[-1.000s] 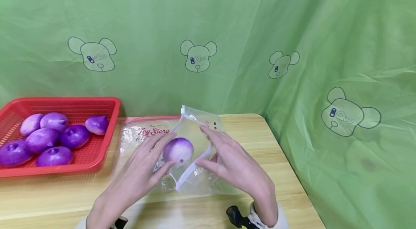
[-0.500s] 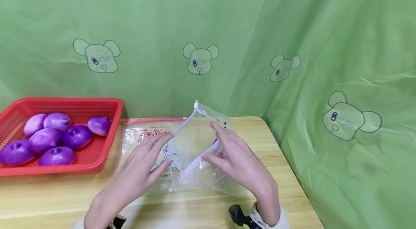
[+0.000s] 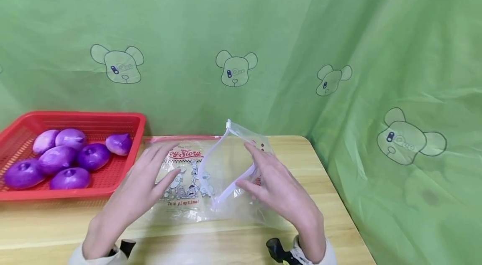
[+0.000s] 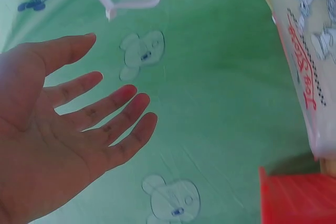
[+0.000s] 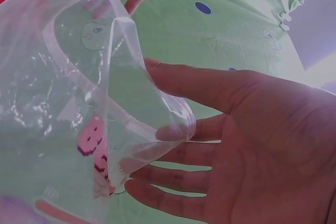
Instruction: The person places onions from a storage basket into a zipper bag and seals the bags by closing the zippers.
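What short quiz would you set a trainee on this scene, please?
1. True or false: the left hand holds something.
2. Which hand holds the mouth of the clear bag open?
3. The purple onions lie: A in a red basket; B in a blue bowl; C loose on the floor.
Key: 1 false; 2 the right hand; 3 A.

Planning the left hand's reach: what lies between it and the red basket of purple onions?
In the head view, only bare wooden table separates the left hand from the red basket; the printed bag lies to the hand's other side.
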`<state>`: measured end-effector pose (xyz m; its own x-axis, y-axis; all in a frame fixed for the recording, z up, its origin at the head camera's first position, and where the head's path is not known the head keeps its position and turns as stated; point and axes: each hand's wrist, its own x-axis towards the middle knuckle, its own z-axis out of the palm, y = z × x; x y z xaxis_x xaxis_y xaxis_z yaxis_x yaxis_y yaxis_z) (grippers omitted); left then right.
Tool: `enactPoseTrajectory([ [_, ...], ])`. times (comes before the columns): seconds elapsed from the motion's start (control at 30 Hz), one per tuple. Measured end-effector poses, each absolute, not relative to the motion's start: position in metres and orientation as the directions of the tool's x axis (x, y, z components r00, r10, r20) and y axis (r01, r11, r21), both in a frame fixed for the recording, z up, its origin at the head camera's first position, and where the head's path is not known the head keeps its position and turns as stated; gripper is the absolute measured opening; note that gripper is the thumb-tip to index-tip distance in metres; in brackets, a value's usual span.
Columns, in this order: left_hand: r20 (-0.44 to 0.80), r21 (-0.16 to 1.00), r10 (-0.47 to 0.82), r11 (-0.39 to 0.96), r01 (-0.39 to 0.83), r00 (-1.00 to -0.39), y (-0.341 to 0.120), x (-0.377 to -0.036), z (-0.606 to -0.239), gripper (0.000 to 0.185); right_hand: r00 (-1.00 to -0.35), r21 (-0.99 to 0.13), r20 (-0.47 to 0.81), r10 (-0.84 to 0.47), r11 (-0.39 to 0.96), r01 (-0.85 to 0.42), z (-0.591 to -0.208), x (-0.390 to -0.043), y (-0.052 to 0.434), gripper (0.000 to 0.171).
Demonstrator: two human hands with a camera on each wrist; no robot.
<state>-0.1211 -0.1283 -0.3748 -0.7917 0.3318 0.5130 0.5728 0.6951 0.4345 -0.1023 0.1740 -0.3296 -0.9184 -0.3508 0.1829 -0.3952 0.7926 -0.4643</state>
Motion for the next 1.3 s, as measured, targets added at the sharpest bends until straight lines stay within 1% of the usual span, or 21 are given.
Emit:
enactPoseTrajectory([
  [0.1, 0.493, 0.467, 0.308, 0.696, 0.546, -0.814, -0.14, -0.125, -0.375, 0.058, -0.922, -0.466, 0.166, -0.349, 0.797, -0.385, -0.334, -0.103, 0.171, 0.088],
  [0.23, 0.476, 0.504, 0.257, 0.704, 0.5, -0.841, -0.157, -0.133, -0.377, 0.051, -0.93, -0.472, 0.142, -0.338, 0.803, -0.364, -0.338, -0.105, 0.172, 0.085],
  [0.4, 0.483, 0.52, 0.2, 0.718, 0.462, -0.853, -0.18, -0.144, -0.384, 0.042, -0.941, -0.514, 0.1, -0.324, 0.793, -0.328, -0.339, -0.109, 0.18, 0.083],
  [0.6, 0.46, 0.561, 0.149, 0.715, 0.417, -0.875, -0.202, -0.154, -0.396, 0.043, -0.931, -0.564, 0.095, -0.351, 0.752, -0.341, -0.344, -0.117, 0.195, 0.083],
  [0.7, 0.435, 0.591, 0.14, 0.701, 0.399, -0.889, -0.208, -0.159, -0.403, 0.044, -0.935, -0.596, 0.078, -0.346, 0.736, -0.322, -0.349, -0.121, 0.201, 0.085],
  [0.8, 0.42, 0.613, 0.131, 0.689, 0.387, -0.898, -0.212, -0.164, -0.409, 0.044, -0.936, -0.566, 0.108, -0.336, 0.753, -0.336, -0.354, -0.125, 0.205, 0.086],
  [0.97, 0.417, 0.597, 0.097, 0.72, 0.352, -0.904, -0.217, -0.172, -0.417, 0.042, -0.926, -0.535, 0.178, -0.332, 0.758, -0.374, -0.362, -0.133, 0.211, 0.085],
  [1.13, 0.408, 0.565, 0.059, 0.768, 0.302, -0.911, -0.227, -0.175, -0.424, 0.042, -0.928, -0.553, 0.176, -0.329, 0.747, -0.369, -0.364, -0.142, 0.209, 0.086],
  [1.3, 0.367, 0.541, 0.043, 0.803, 0.251, -0.929, -0.236, -0.176, -0.431, 0.045, -0.93, -0.556, 0.15, -0.335, 0.749, -0.359, -0.362, -0.152, 0.206, 0.086],
])
